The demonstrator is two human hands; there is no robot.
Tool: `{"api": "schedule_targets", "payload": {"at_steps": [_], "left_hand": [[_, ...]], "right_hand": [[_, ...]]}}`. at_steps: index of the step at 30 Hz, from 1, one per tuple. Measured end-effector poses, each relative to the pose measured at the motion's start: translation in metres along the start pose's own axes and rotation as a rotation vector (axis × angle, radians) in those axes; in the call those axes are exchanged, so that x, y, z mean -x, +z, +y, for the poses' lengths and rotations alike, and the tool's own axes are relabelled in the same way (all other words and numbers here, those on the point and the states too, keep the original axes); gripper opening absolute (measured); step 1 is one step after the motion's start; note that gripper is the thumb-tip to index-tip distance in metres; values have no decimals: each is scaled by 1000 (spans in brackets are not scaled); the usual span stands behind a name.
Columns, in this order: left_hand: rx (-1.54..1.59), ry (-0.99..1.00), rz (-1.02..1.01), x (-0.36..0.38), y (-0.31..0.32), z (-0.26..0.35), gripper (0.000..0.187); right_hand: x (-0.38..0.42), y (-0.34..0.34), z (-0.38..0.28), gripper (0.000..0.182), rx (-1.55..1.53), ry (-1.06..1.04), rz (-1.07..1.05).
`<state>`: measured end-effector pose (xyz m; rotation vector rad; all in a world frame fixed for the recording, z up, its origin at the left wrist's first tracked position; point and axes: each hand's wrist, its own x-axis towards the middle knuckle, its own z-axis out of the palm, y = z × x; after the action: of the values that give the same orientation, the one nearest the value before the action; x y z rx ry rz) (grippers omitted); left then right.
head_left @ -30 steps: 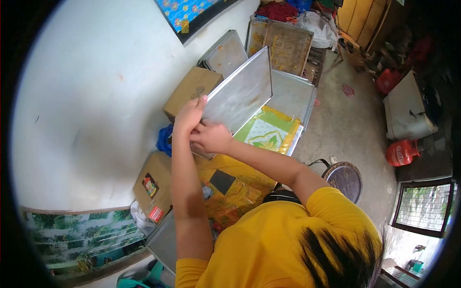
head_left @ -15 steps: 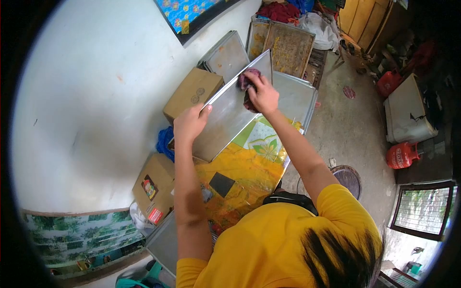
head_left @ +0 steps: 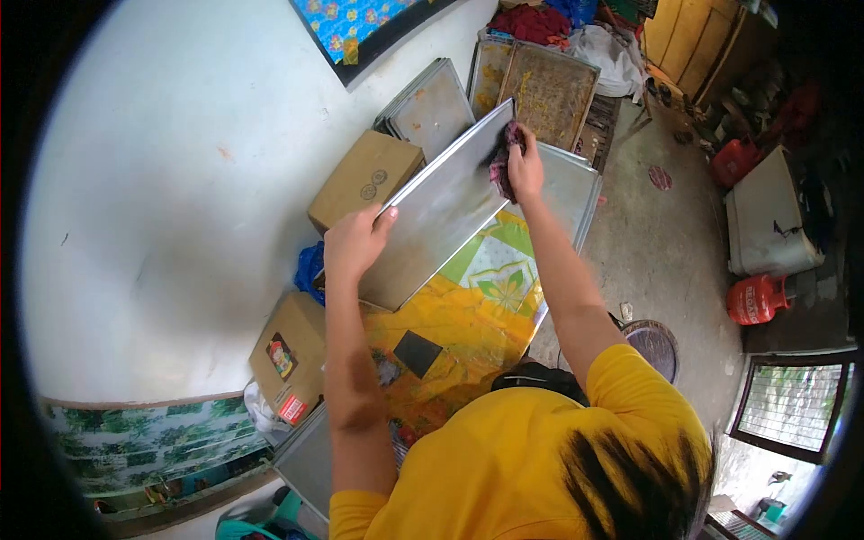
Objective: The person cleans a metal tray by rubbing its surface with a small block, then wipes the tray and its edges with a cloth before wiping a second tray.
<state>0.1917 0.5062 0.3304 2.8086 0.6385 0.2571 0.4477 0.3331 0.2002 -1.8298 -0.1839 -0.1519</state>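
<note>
My left hand (head_left: pixel 356 241) grips the upper left edge of a metal tray (head_left: pixel 436 202), which stands tilted over the table. The fingers wrap round the rim. At the tray's far right end my right hand (head_left: pixel 526 168) holds a dark red cloth (head_left: pixel 502 171) against the tray's surface. Below the tray lies a yellow, green and white patterned table cover (head_left: pixel 468 315) with a dark square piece (head_left: pixel 417 354) on it. Another flat metal tray (head_left: pixel 567 193) lies beyond the right forearm.
Cardboard boxes (head_left: pixel 364 180) stand along the wall on the left. Behind them lean stacked metal trays (head_left: pixel 432 106) and a brown-stained tray (head_left: pixel 551 90). On the floor at the right are a red gas cylinder (head_left: pixel 756 300) and a round tub (head_left: pixel 652 349).
My right hand and the cloth have moved right and slightly down, towards the tray's far end. My left hand still grips the rim; the tray has shifted only slightly.
</note>
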Motion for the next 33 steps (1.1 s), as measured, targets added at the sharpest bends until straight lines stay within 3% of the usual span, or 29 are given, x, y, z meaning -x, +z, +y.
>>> {"api": "schedule_targets", "payload": {"at_steps": [5,8,11,12,14,18,20,25,28,29,31,33], "left_hand": [[-5,-46,-73,-10,-1,-8,45],[-13,-86,-128,-12,-7,-3,44],[-36,-113,-139,-15,-8,-1,44],[-43,-125,-143,-16,-10,0,44],[-38,-126,-115,-16,-6,-3,45],[-39,-145,-94,-18,-2,-5,45],[-56,-172,-113,-17,-3,-3,44],[-58,-186,-55,-13,1,-3,51],[-84,-192,-59,-13,2,-3,53],[-80,-190,-60,-13,2,-3,53],[-67,-183,-58,-13,2,-3,53],[-71,-163,-44,-14,4,-6,53]], "right_hand": [[21,55,129,42,-326,152,84],[44,53,127,29,-727,687,22],[67,75,151,15,-827,713,97],[76,84,167,12,-911,611,-33],[108,106,153,8,-1001,700,72],[203,126,95,9,-1128,901,-45],[247,137,78,13,-1070,1223,-236],[333,187,60,20,-1108,1545,-435],[368,211,102,26,-956,1487,-917],[342,161,45,29,-981,1554,-831],[312,128,47,27,-835,1280,-1198],[297,117,33,26,-722,681,-1164]]}}
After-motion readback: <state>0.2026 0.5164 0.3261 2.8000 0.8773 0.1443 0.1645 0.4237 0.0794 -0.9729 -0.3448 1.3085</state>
